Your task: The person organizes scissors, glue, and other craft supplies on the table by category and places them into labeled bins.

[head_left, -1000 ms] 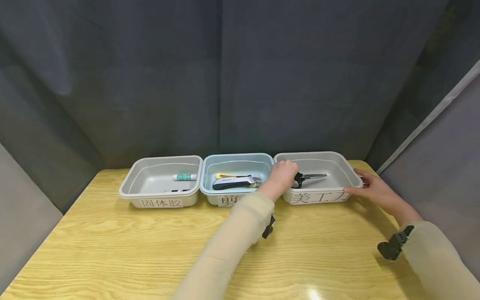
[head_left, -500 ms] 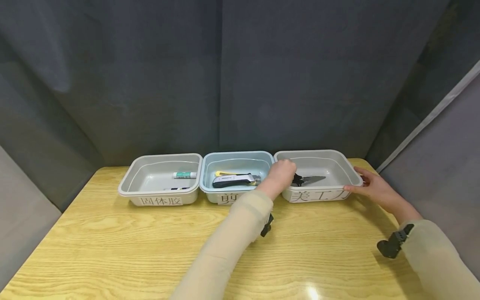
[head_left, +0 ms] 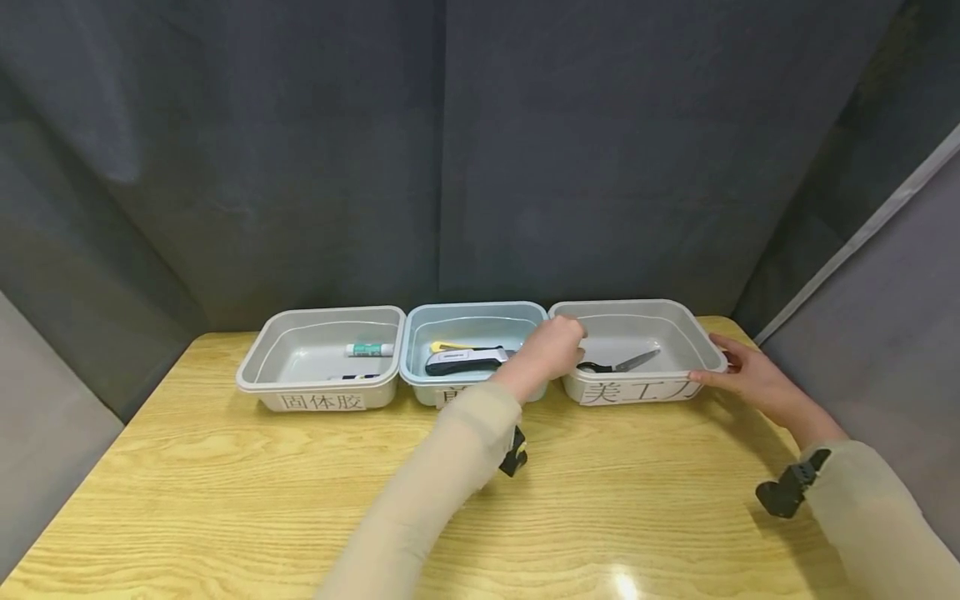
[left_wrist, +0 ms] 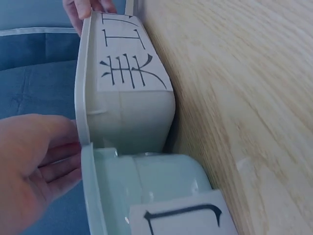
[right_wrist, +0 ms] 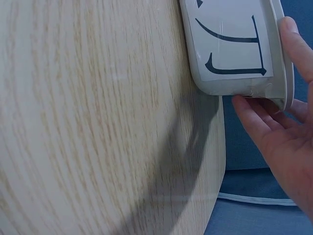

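My left hand [head_left: 551,346] is over the touching edges of the blue bin [head_left: 480,310] and the right grey bin [head_left: 630,308]. Its fingertips are hidden behind the rims in the left wrist view, so what they hold does not show. Black-handled scissors [head_left: 636,361] lie in the right bin, handle end beside this hand. At that bin's right end, my right hand [head_left: 746,379] grips the corner, thumb at the front rim, other fingers along the end wall. A white-and-black utility knife [head_left: 465,362] and a yellow one [head_left: 450,346] lie in the blue bin.
A third bin [head_left: 266,350], grey, stands at the left end of the row with a green-and-white glue stick [head_left: 367,350] and a smaller dark-and-white item [head_left: 358,377]. Paper labels [head_left: 322,403] face front. Behind the wooden table [head_left: 300,500] hangs a dark curtain [head_left: 315,167].
My left hand has moved left from the scissors' handles toward the blue bin. The scissors have turned, tip slightly right and handle lower. My right hand stays at the bin's corner.
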Demonstrator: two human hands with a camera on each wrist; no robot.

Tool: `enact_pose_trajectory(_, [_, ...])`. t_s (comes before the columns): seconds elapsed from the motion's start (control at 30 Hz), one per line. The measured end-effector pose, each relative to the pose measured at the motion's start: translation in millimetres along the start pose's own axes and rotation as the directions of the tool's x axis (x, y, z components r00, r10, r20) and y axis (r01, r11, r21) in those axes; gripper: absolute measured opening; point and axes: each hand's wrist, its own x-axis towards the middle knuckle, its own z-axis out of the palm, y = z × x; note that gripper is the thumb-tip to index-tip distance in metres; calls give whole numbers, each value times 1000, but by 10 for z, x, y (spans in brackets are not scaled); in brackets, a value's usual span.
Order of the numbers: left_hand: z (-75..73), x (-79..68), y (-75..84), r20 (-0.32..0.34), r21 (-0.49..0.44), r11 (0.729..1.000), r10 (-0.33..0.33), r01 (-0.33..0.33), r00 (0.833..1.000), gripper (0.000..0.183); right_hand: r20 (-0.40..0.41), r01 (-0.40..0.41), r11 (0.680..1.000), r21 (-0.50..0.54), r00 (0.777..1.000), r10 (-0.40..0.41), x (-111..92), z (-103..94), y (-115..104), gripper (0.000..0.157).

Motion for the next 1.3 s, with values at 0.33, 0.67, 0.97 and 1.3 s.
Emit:
enact_pose_trajectory(0.33, [-65, -221, -70, -41, 19, 999, 49, -48, 998, 28, 9, -22, 999, -36, 1000, 22, -2, -10, -16, 80])
enact_pose_trajectory(0.67, [-196, -504, -173, -37, -132, 986, 100, -104, 994, 29, -1, 15, 1000, -5, 1000, -15, -21, -20, -26, 77])
enact_pose_trajectory(0.97, [-269, -819, -385, -87, -212, 968, 119, -135, 989, 28, 4, 21, 1000, 15, 1000, -21, -29, -37, -9, 77])
enact_pose_trajectory(1.3, [-342, -1197, -574, -41, -150, 980, 124, -128, 991, 27, 3, 29, 999, 27, 1000, -29, -11, -43, 14, 78])
